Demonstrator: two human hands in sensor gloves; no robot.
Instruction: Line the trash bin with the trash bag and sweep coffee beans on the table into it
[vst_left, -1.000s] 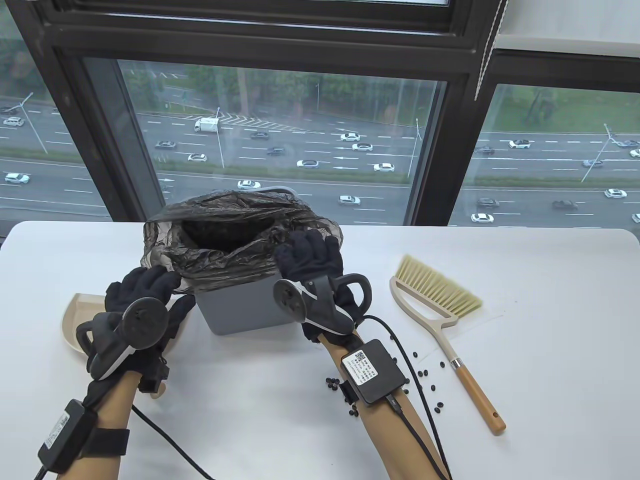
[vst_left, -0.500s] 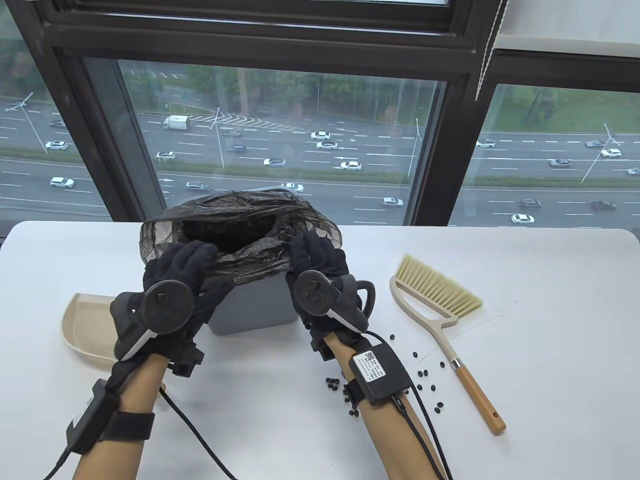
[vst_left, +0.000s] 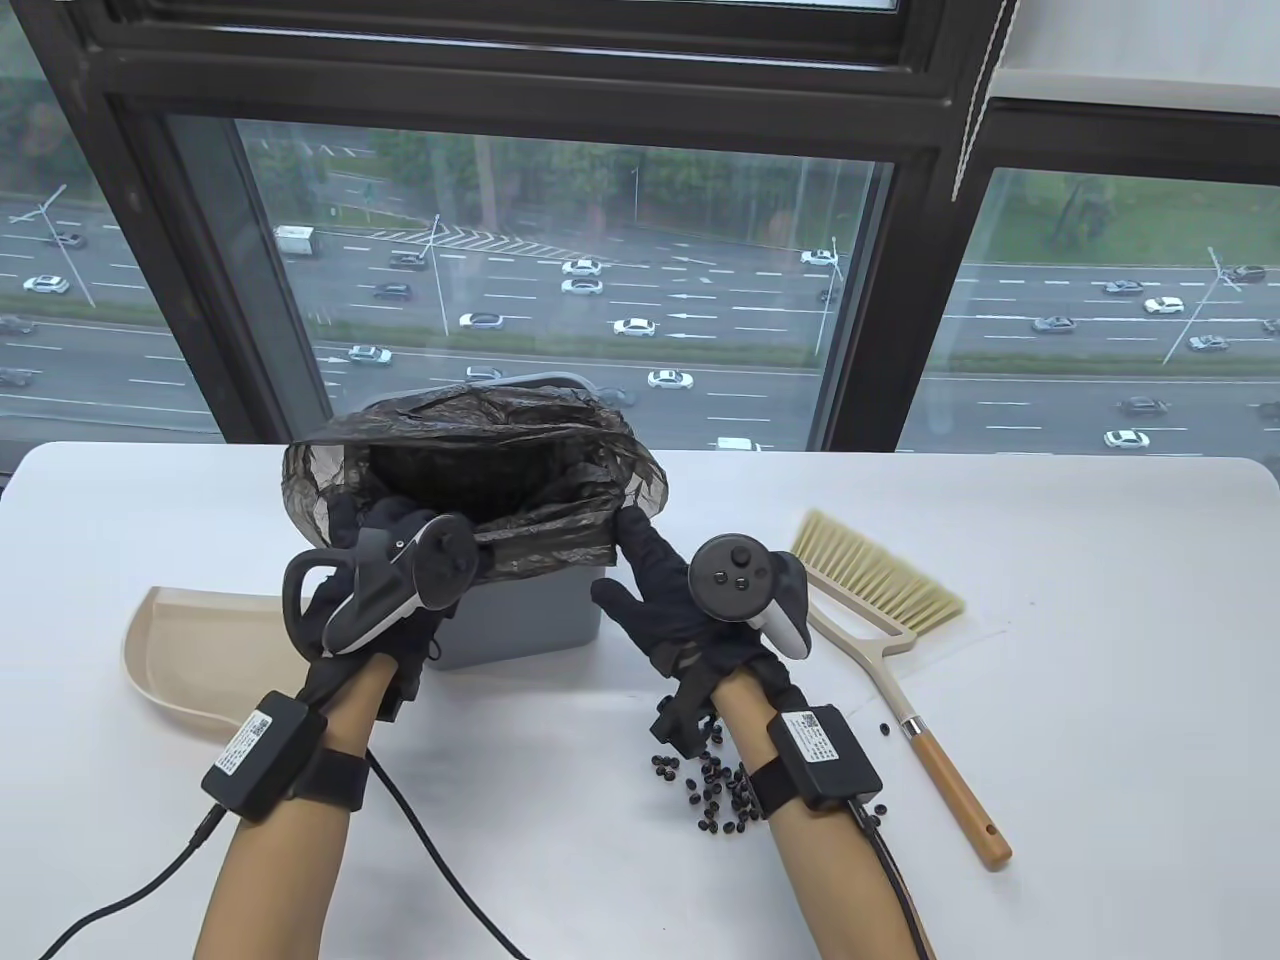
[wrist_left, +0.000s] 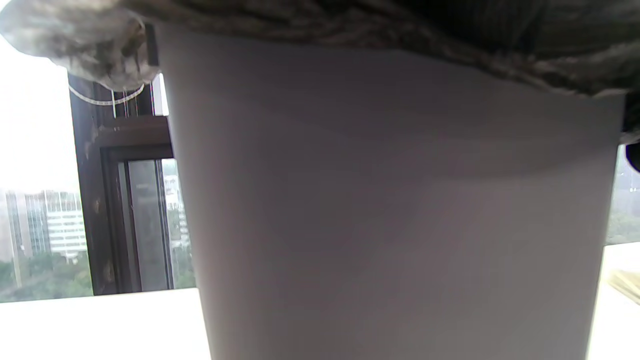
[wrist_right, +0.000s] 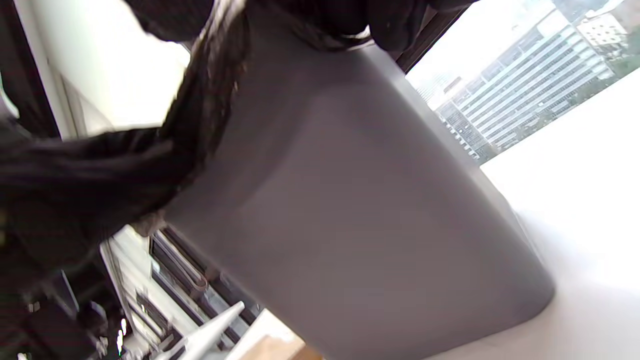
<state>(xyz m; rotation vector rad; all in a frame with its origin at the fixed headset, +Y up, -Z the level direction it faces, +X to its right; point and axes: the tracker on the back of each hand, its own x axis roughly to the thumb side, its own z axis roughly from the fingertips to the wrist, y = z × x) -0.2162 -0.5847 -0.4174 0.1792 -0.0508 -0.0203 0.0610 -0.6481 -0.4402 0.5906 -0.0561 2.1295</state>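
Observation:
A grey trash bin (vst_left: 530, 620) stands on the white table (vst_left: 1100, 600), and a dark trash bag (vst_left: 480, 470) is draped over its rim. My left hand (vst_left: 365, 560) holds the bag's hem at the near left corner, its fingers partly hidden behind the tracker. My right hand (vst_left: 640, 580) lies against the near right corner, fingers straight on the hem and thumb spread. The bin wall (wrist_left: 390, 210) fills the left wrist view, with the hem (wrist_left: 350, 30) along the top. The right wrist view shows the bin (wrist_right: 350, 210) under bunched bag (wrist_right: 100, 170). Coffee beans (vst_left: 715, 790) lie by my right wrist.
A beige hand broom (vst_left: 870, 590) with a wooden handle (vst_left: 955, 795) lies to the right of the bin. To the left of the bin sits a beige dustpan (vst_left: 185, 650). The window frame (vst_left: 880, 300) rises just behind the table's far edge. Glove cables trail off the front edge.
Both hands turned and slid down to the bin's near corners, drawing the bag's front hem lower. The right hand moved right and opened out; more beans show near its wrist.

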